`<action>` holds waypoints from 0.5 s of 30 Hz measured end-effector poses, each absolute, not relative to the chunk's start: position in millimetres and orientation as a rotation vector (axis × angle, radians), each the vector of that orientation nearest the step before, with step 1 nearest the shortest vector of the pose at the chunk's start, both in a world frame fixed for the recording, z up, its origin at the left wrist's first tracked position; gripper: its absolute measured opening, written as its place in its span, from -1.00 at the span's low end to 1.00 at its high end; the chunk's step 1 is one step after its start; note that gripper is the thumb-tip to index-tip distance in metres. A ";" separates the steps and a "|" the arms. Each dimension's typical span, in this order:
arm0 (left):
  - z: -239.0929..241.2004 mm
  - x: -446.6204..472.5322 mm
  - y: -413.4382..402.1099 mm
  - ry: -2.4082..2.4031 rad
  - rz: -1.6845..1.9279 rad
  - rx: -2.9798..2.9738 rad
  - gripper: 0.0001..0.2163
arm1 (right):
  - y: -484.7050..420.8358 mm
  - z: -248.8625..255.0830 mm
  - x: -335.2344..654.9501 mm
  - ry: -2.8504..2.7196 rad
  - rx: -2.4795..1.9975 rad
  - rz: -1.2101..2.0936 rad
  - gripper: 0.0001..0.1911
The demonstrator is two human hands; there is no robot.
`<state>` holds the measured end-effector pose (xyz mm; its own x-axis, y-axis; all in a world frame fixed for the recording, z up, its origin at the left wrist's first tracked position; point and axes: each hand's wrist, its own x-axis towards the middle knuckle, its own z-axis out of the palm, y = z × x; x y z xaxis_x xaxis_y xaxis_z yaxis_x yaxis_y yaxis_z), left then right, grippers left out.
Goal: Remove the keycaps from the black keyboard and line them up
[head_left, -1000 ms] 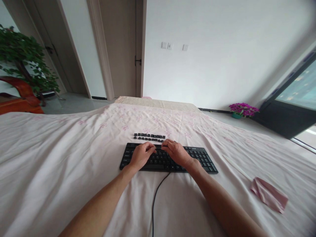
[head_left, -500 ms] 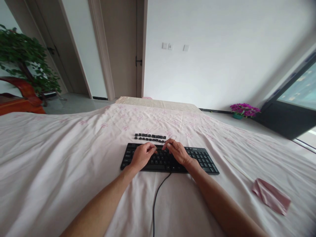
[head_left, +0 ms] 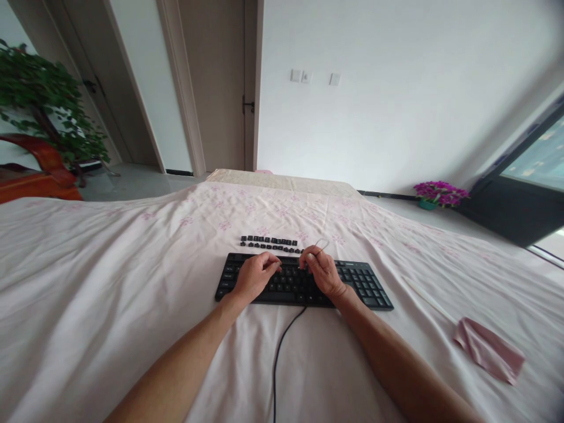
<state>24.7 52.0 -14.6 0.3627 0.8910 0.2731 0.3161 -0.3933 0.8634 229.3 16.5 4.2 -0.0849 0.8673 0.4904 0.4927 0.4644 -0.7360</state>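
A black keyboard (head_left: pixel 288 296) lies on the pale cloth, and both hands are over it. My left hand (head_left: pixel 258 276) rests at its left half, thumb and fingertips pinched together; whatever they hold is hidden. Over the right-middle keys, my right hand (head_left: pixel 322 271) is closed on a wire keycap puller (head_left: pixel 324 242), whose thin loop sticks out above the knuckles. Behind the keyboard, loose black keycaps stand in two rows, a back row (head_left: pixel 268 239) and a front row (head_left: pixel 269 247). The front row's right end reaches close to my right fingers.
The keyboard's black cable (head_left: pixel 277 358) runs toward me across the flowered cloth (head_left: pixel 176 252). To the right lies a pink satin cloth (head_left: pixel 489 351) with a pale stick (head_left: pixel 425 301). Beyond are a potted purple flower (head_left: pixel 440 194), a leafy plant (head_left: pixel 44 88) and a red wooden chair (head_left: pixel 42 170).
My right hand has shifted a little to the right, away from my left hand, and the wire loop shows more. My left hand stays nearly in place, still pinched. The view has tilted slightly.
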 end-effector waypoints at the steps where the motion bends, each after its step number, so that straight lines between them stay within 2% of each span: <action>1: -15.4 24.7 52.4 1.052 1.000 1.901 -0.83 | 15.7 4.4 229.1 -1.749 -1.168 0.496 -0.62; 4: -16.8 25.2 52.4 1.050 0.990 1.937 -0.84 | 13.4 5.5 227.8 -1.755 -1.140 0.546 -0.60; 10: -13.9 27.6 49.0 1.051 0.961 2.032 -0.65 | 9.2 7.7 217.1 -1.689 -1.033 0.639 -0.62; 15: -11.6 26.8 48.4 1.005 0.940 1.995 -0.75 | 8.0 9.9 202.6 -1.675 -0.964 0.706 -0.63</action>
